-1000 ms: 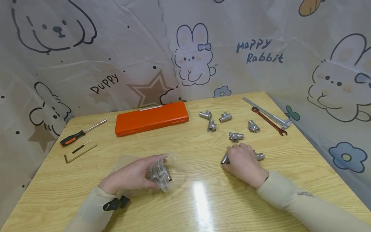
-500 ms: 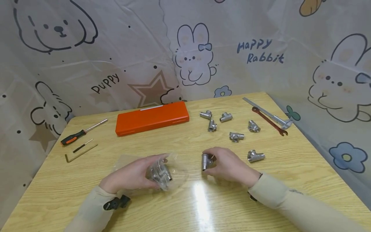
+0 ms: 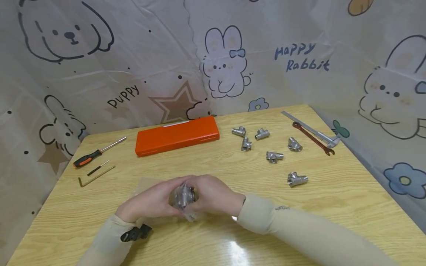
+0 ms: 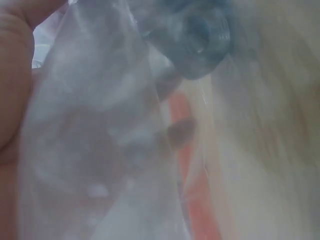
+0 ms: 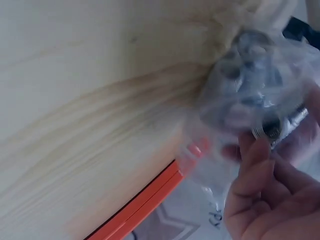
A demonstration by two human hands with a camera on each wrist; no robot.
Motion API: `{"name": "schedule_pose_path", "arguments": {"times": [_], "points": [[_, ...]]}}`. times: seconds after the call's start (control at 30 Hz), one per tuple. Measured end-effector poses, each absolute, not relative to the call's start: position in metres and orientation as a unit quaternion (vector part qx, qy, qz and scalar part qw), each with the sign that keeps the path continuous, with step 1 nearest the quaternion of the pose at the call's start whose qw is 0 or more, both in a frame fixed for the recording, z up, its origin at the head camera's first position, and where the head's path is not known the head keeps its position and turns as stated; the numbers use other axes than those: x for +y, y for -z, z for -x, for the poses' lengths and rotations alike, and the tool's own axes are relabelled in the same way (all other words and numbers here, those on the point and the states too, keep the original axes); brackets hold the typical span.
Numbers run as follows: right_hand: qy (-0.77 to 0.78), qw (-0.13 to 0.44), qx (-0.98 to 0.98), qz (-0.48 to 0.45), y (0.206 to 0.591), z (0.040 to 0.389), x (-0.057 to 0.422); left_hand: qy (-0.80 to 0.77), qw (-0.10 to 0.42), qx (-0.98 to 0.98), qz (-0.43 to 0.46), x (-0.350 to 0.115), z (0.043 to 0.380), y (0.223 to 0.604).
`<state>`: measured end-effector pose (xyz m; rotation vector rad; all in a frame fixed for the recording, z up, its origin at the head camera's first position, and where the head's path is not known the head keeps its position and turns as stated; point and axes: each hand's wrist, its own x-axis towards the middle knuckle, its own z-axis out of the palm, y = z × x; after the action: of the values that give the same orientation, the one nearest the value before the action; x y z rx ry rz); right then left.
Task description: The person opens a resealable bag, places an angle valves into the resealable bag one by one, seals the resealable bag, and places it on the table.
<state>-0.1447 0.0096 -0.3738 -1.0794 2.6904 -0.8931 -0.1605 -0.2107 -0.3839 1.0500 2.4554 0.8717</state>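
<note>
Silver is shown by the fittings [image 3: 294,180], dark red by the wrench [image 3: 313,137], orange-red by the case [image 3: 178,136]; the desk [image 3: 206,162] is patterned with yellow woodgrain, the cloth [image 3: 156,55] with brown stars.

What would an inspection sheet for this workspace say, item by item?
Surface: wood-grain table with a glare patch toward the near side.
Job's things: clear bag around metal fittings; six tee fittings lie loose on the right half.
Clutter: orange case at the back; screwdriver, slim black-handled tool and hex key at left; wrench and caliper at right.
Hands: left hand grips the bag; right hand holds a fitting against it, whether inside is unclear.
Cables: nothing seen.
Surroundings: cartoon-printed cloth behind the table.
</note>
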Motion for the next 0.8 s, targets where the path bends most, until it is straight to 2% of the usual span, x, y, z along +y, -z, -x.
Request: {"name": "schedule_pose_path", "arguments": {"times": [0.23,0.4,0.57,0.8], "points": [[0.239,-0.036,0.893,0.380,0.377,0.146,-0.005,-0.311,0.169,0.870,-0.344,-0.215,0.161,0.381],[0.227,-0.030,0.897,0.377,0.368,0.144,0.012,-0.309,0.166,0.868,-0.353,-0.214,0.162,0.382],[0.218,-0.040,0.923,0.315,0.354,0.139,0.064,-0.294,0.155,0.875,-0.352,-0.211,0.161,0.382],[0.198,-0.073,0.969,0.130,0.349,0.128,0.174,-0.295,0.154,0.875,-0.352,-0.211,0.162,0.385]]}}
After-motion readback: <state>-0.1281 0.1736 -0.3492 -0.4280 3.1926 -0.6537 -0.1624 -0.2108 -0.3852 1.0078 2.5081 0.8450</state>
